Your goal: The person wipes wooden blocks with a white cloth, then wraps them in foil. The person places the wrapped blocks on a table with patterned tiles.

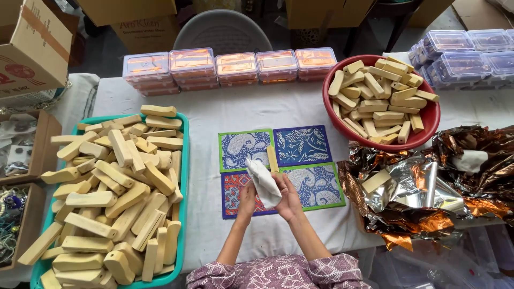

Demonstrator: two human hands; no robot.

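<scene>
Hands (270, 198) amid crowded table (214, 109) edges

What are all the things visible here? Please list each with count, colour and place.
white cloth: one, white, held between both hands
wooden stick: one, pale yellow, behind the cloth
printed mats: four, blue, green and red, table centre
teal tray: one, heaped with pale wooden blocks, left
red bowl: one, full of wooden blocks, upper right
clear boxes: several stacks, far edge
foil sheets: crumpled, copper and silver, right
cardboard boxes: brown, upper left
left hand: grip on cloth
right hand: grip on cloth
</scene>
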